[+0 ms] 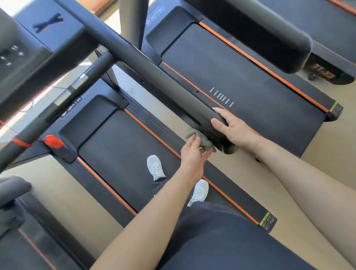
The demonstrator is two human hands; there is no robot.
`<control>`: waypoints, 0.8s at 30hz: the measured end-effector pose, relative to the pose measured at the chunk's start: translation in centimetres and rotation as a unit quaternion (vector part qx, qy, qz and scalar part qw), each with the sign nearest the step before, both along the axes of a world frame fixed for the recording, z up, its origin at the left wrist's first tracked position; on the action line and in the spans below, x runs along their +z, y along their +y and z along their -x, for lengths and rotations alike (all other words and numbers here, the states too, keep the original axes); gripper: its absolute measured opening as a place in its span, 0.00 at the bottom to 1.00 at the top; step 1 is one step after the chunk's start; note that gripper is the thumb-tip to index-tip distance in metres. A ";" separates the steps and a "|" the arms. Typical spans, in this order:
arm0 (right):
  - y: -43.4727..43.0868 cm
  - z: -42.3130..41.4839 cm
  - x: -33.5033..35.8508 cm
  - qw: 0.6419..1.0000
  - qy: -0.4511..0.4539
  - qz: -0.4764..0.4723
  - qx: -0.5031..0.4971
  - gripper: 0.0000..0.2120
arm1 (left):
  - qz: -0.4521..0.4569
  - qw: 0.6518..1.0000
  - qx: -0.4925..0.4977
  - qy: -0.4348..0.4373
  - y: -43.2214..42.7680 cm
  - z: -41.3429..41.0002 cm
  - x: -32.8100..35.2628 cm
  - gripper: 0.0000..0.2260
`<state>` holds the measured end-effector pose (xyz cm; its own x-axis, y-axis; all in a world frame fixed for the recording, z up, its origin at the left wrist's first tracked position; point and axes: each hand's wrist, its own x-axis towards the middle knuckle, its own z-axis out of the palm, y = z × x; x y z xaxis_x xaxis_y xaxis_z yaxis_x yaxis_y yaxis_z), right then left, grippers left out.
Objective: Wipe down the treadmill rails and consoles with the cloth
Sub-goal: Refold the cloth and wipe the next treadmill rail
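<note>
Three treadmills [169, 28], pale floor [60, 195], orange-edged belt [117, 155], cloth [206, 143] against rail [150, 65]

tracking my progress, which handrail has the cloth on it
The long central rail: the left hand holds the green cloth against its near end, which the right hand grips. The top-right rail and lower-left rail are untouched.

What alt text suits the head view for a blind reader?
A person's left hand holds a crumpled grey-green cloth against the end of a thick dark grey treadmill handrail, which the right hand grips. White shoes stand on the black belt below.
</note>
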<state>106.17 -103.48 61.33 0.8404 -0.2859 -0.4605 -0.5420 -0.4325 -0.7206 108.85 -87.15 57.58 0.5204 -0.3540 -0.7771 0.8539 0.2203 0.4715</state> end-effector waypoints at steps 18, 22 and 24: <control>-0.1 0.6 -0.8 0.999 -0.034 -0.009 -0.022 0.28 | -0.326 0.820 -0.137 -0.450 1.1 -12.1 4.5 0.19; 0.6 2.8 -1.0 0.986 -0.089 -0.078 -0.115 0.25 | -0.342 0.737 -0.213 -0.543 0.9 -8.3 3.7 0.18; 1.3 4.3 -1.0 0.973 -0.116 -0.093 -0.179 0.22 | -0.348 0.682 -0.247 -0.593 0.9 -6.7 3.5 0.19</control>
